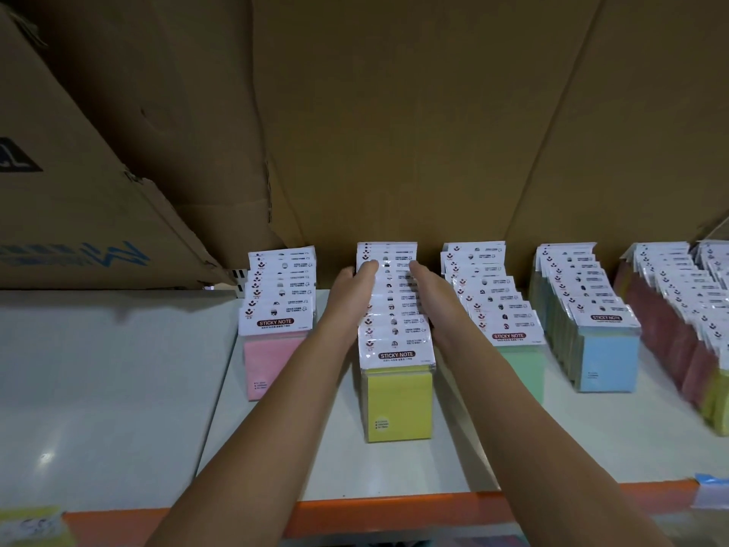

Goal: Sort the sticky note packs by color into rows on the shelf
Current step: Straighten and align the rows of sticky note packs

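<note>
Rows of sticky note packs stand on the white shelf point(118, 388), each running front to back. From left come a pink row point(272, 341), a yellow row point(398, 404), a green row point(520, 365), a blue row point(603, 357) and a mixed red and yellow row point(686, 349) at the right edge. My left hand point(351, 294) lies flat against the yellow row's left side, fingers straight. Along that row's right side presses my right hand point(430, 294), fingers straight too. Both sets of fingertips reach the row's back packs.
A large cardboard sheet point(394, 112) forms the back wall, and a cardboard box point(79, 191) leans over the shelf's left part. The shelf has an orange front edge point(394, 511). A yellow pack point(31, 527) shows at the bottom left corner.
</note>
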### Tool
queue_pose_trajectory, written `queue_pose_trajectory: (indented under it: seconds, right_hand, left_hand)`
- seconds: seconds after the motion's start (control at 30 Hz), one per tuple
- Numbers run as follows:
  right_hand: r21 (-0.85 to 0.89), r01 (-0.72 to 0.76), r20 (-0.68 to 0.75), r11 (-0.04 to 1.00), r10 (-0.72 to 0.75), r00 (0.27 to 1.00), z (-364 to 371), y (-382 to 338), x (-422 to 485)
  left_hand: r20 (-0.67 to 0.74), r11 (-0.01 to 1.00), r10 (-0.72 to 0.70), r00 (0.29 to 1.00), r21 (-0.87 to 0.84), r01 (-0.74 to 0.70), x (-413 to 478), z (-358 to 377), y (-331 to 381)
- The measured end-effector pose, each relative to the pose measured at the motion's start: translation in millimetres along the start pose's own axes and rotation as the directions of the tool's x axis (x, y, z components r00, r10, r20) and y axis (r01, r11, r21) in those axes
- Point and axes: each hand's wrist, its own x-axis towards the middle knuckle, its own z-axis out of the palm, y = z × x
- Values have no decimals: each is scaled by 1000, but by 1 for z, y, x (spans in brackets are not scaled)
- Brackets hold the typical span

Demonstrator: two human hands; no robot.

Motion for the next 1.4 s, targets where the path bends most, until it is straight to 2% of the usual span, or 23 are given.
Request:
queue_pose_trajectory:
  seconds: [0.13, 0.3, 0.43, 0.53, 0.63, 0.73, 0.93, 1.13, 1.2, 1.3, 1.4]
  right_hand:
    - [-132, 24, -33, 991, -28, 999, 7, -6, 3]
    - [-115, 90, -27, 989, -93, 995, 5, -4, 3]
    - [-138, 125, -35, 982, -131, 991, 4, -3, 4]
    - [-100, 111, -43, 989, -116, 992, 4, -4, 2]
    - [-67, 50, -24, 997, -52, 998, 5, -8, -1]
    - [-103, 18, 20, 995, -16, 1000, 3, -9, -1]
    - [-83, -59, 42, 995, 63, 997, 8, -9, -6]
    - [0, -58, 34, 998, 58, 998, -4, -1, -21]
    - [29, -83, 45, 996, 82, 996, -6, 7, -25]
    - [51, -98, 60, 994, 95, 994, -2, 14, -32]
    - [86, -99, 78, 991, 93, 993, 2, 14, -37]
  left_hand:
    - [34, 999, -37, 999, 12, 36, 1, 1, 5]
    - [-1, 997, 80, 997, -18, -80, -3, 1, 2]
    - [-23, 992, 120, 993, -39, -121, -4, 2, 2]
    - [-81, 991, 128, 988, -37, -131, -4, 0, 1]
    - [-106, 997, 74, 992, 19, -72, -2, -3, 1]
    - [-30, 996, 57, 998, 73, -55, -3, -5, 4]
    - [82, 998, 64, 995, 17, -65, -11, -3, -2]
    - [-21, 997, -6, 1000, 82, 8, -18, -8, -11]
    - [-12, 998, -21, 1000, 53, 21, -24, -11, -21]
    - [47, 993, -57, 997, -104, 62, -31, -8, -34]
    - [79, 982, -31, 996, -183, 45, -31, -3, -39]
